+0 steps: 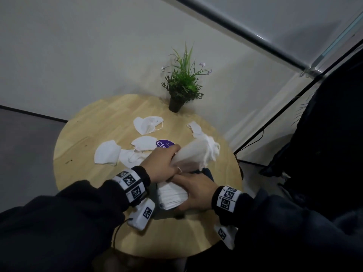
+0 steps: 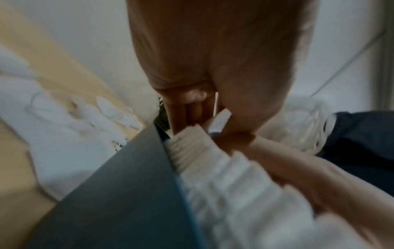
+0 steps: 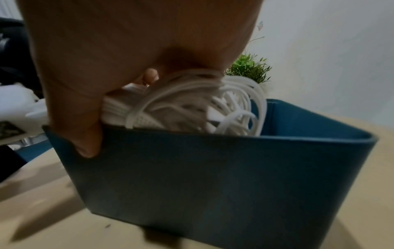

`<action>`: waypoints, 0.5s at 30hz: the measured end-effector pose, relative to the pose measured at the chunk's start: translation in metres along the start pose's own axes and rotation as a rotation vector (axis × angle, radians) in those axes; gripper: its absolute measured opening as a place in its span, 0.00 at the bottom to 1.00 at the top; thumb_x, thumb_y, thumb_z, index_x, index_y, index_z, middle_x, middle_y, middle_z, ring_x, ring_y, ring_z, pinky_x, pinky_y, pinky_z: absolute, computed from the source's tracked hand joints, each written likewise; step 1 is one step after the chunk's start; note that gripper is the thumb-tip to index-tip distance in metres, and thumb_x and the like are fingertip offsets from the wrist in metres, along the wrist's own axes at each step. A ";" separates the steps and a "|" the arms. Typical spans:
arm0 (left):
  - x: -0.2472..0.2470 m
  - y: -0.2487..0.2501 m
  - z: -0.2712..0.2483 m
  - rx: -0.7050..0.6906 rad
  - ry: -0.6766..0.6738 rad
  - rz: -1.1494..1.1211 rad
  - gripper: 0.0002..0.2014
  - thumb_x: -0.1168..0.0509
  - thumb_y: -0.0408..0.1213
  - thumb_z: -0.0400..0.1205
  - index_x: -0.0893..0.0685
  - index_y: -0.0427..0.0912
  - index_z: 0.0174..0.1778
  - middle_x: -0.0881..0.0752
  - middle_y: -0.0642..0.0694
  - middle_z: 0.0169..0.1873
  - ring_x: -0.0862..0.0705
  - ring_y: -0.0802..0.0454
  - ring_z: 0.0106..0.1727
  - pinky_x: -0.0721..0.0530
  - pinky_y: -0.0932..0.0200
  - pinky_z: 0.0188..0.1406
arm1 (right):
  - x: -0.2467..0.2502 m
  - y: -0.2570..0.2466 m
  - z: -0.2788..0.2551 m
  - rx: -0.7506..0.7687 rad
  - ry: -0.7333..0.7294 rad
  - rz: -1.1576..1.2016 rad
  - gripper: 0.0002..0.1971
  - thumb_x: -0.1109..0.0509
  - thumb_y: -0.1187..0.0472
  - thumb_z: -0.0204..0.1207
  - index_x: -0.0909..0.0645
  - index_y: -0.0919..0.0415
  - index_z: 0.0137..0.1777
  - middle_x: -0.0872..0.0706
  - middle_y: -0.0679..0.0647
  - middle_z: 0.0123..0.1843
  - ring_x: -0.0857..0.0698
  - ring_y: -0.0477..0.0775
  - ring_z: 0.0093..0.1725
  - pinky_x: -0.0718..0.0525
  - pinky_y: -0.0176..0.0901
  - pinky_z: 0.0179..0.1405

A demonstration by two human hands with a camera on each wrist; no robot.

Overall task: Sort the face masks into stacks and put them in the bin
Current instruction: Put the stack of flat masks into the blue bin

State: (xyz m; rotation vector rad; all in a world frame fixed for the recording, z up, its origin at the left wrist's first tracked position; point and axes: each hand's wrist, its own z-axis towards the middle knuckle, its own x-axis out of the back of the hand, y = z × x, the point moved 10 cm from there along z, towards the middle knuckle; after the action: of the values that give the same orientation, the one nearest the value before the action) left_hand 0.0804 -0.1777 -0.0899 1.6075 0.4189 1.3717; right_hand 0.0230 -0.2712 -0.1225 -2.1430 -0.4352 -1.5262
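Observation:
Both hands meet over a dark blue bin (image 3: 213, 168) near the front of the round wooden table (image 1: 88, 185). My left hand (image 1: 167, 160) grips a thick bundle of white face masks (image 1: 196, 154), ear loops bunched at its far end. My right hand (image 1: 192, 185) grips a layered stack of masks (image 1: 172, 197) just below it. In the right wrist view this stack (image 3: 192, 104) sits inside the bin, with my thumb (image 3: 87, 144) hooked over the outside of the near wall. The left wrist view shows curled fingers (image 2: 187, 107) on the mask edges (image 2: 192, 148) beside the bin wall (image 2: 127, 185).
Several loose white masks lie on the table: one pile at the back (image 1: 147, 124), one at the left (image 1: 107, 152), one in the middle (image 1: 144, 143), one at the right (image 1: 196, 128). A purple sticker (image 1: 164, 144) and a potted plant (image 1: 182, 83) stand behind.

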 end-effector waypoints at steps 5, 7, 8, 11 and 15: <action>0.001 -0.014 0.009 0.083 -0.206 0.279 0.19 0.22 0.42 0.73 0.22 0.58 0.56 0.13 0.55 0.47 0.15 0.48 0.51 0.17 0.53 0.47 | 0.000 -0.001 0.000 -0.020 -0.012 0.039 0.47 0.17 0.32 0.63 0.35 0.31 0.81 0.15 0.44 0.72 0.17 0.52 0.69 0.18 0.54 0.70; 0.004 -0.017 0.009 0.094 -0.283 0.251 0.20 0.20 0.43 0.75 0.19 0.53 0.61 0.11 0.53 0.51 0.14 0.48 0.54 0.15 0.52 0.54 | 0.001 -0.001 0.001 -0.037 -0.033 0.043 0.47 0.17 0.33 0.64 0.37 0.30 0.82 0.15 0.45 0.71 0.17 0.52 0.68 0.19 0.53 0.69; 0.004 -0.017 0.009 0.095 -0.303 0.230 0.19 0.21 0.45 0.76 0.17 0.52 0.61 0.11 0.53 0.50 0.13 0.48 0.54 0.15 0.52 0.55 | 0.002 -0.001 0.001 -0.043 -0.039 0.056 0.47 0.16 0.34 0.65 0.36 0.30 0.82 0.15 0.45 0.71 0.18 0.52 0.68 0.19 0.52 0.70; 0.005 -0.008 0.008 0.063 -0.241 0.277 0.12 0.24 0.53 0.78 0.12 0.54 0.54 0.14 0.60 0.40 0.13 0.52 0.49 0.16 0.55 0.50 | 0.003 -0.002 -0.001 -0.063 -0.052 0.090 0.45 0.15 0.37 0.65 0.33 0.33 0.81 0.14 0.44 0.69 0.18 0.50 0.67 0.19 0.51 0.69; -0.002 0.004 0.007 0.019 -0.157 0.543 0.07 0.28 0.47 0.76 0.12 0.48 0.40 0.12 0.52 0.34 0.14 0.48 0.41 0.13 0.51 0.41 | 0.003 -0.012 -0.011 -0.031 -0.082 0.042 0.46 0.18 0.34 0.69 0.40 0.33 0.83 0.15 0.50 0.68 0.17 0.55 0.65 0.19 0.50 0.65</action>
State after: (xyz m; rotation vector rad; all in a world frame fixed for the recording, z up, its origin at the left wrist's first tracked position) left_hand 0.0849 -0.1840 -0.0877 1.9128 -0.1131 1.6171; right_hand 0.0089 -0.2672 -0.1148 -2.2313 -0.3943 -1.4352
